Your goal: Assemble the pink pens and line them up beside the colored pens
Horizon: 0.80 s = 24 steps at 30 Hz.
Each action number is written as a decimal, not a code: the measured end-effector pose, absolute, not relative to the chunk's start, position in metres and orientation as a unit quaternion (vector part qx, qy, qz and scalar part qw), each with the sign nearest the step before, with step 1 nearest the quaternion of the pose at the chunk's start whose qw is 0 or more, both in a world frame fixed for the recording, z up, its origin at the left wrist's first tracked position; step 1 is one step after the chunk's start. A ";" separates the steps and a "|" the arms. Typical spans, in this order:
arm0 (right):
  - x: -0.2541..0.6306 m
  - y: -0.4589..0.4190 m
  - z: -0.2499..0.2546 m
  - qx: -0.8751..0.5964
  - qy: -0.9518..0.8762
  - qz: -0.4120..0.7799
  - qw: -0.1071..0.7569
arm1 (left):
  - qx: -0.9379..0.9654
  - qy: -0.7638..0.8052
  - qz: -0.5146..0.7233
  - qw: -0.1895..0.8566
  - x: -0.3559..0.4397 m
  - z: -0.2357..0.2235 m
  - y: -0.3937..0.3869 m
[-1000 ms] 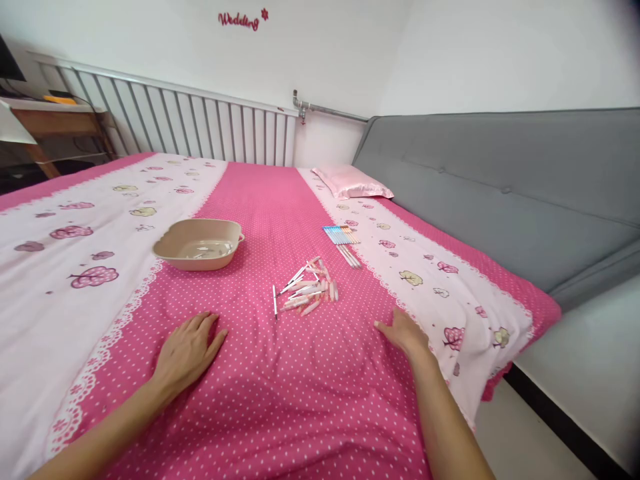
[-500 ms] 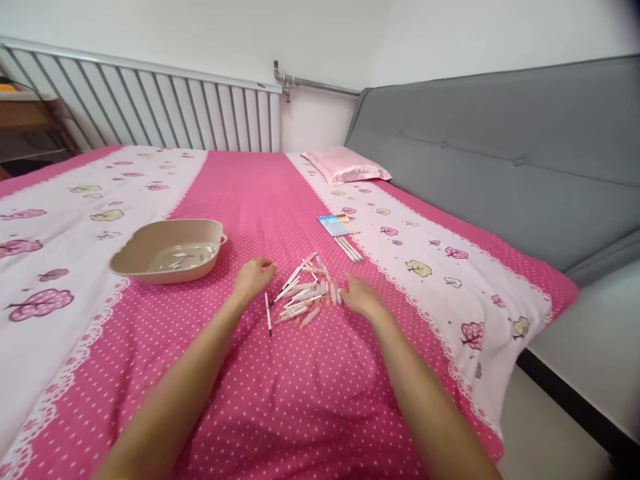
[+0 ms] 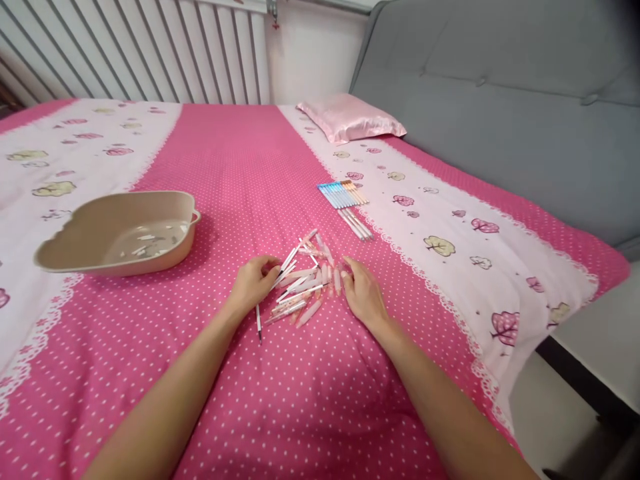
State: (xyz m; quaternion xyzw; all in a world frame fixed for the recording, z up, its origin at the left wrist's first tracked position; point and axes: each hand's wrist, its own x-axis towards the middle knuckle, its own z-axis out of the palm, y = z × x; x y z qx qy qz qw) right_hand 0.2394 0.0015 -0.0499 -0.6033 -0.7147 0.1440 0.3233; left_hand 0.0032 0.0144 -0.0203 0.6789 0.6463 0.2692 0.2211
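Note:
A loose pile of several pens and pink caps lies on the pink dotted bedspread. My left hand rests at the pile's left edge, fingers curled and touching a white pen. A single dark-tipped pen lies just below that hand. My right hand lies at the pile's right edge, fingers together and touching the caps. I cannot see whether either hand grips anything.
A beige plastic basin with small bits inside stands to the left. A neat row of blue and orange pens lies beyond the pile. A pink pillow, grey sofa back and slatted railing border the bed.
Both hands moved from flat on the bedspread near me forward to the two sides of the pen pile. The camera tilted down and closer.

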 end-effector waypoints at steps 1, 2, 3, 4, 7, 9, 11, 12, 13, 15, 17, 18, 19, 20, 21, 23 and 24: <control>0.241 0.000 -0.050 -0.602 -0.712 0.144 0.332 | 0.677 0.644 0.272 0.229 0.005 -0.020 0.013; 0.243 -0.002 -0.051 -0.602 -0.709 0.143 0.339 | 0.675 0.642 0.275 0.237 0.006 -0.020 0.012; 0.244 -0.003 -0.051 -0.602 -0.707 0.142 0.344 | 0.672 0.640 0.279 0.246 0.007 -0.020 0.012; 0.245 -0.004 -0.052 -0.602 -0.706 0.141 0.346 | 0.670 0.637 0.284 0.256 0.007 -0.020 0.011; 0.246 -0.005 -0.054 -0.594 -0.714 0.138 0.344 | 0.665 0.624 0.300 0.282 0.008 -0.022 0.012; 0.245 -0.006 -0.056 -0.584 -0.724 0.131 0.345 | 0.664 0.615 0.313 0.289 0.007 -0.024 0.013; 0.244 -0.006 -0.058 -0.578 -0.728 0.120 0.348 | 0.662 0.612 0.321 0.290 0.007 -0.027 0.014; 0.244 -0.005 -0.059 -0.577 -0.729 0.115 0.350 | 0.663 0.612 0.322 0.288 0.007 -0.028 0.015; 0.243 -0.005 -0.059 -0.577 -0.729 0.111 0.350 | 0.663 0.613 0.321 0.285 0.007 -0.029 0.015; 0.242 -0.003 -0.059 -0.577 -0.731 0.105 0.350 | 0.664 0.615 0.320 0.279 0.007 -0.030 0.016; 0.242 -0.002 -0.058 -0.575 -0.734 0.099 0.347 | 0.665 0.616 0.322 0.272 0.008 -0.030 0.016; 0.241 -0.001 -0.058 -0.574 -0.736 0.096 0.346 | 0.667 0.617 0.322 0.266 0.009 -0.029 0.016; 0.241 -0.001 -0.057 -0.573 -0.738 0.094 0.345 | 0.669 0.619 0.319 0.259 0.010 -0.028 0.015; 0.241 -0.001 -0.057 -0.573 -0.738 0.094 0.345 | 0.672 0.621 0.315 0.250 0.011 -0.026 0.014; 0.241 -0.002 -0.056 -0.572 -0.737 0.092 0.347 | 0.675 0.625 0.311 0.240 0.012 -0.025 0.013; 0.241 -0.005 -0.054 -0.566 -0.737 0.076 0.360 | 0.681 0.629 0.304 0.220 0.014 -0.022 0.010; 0.241 -0.007 -0.052 -0.557 -0.741 0.059 0.371 | 0.684 0.631 0.303 0.206 0.015 -0.021 0.009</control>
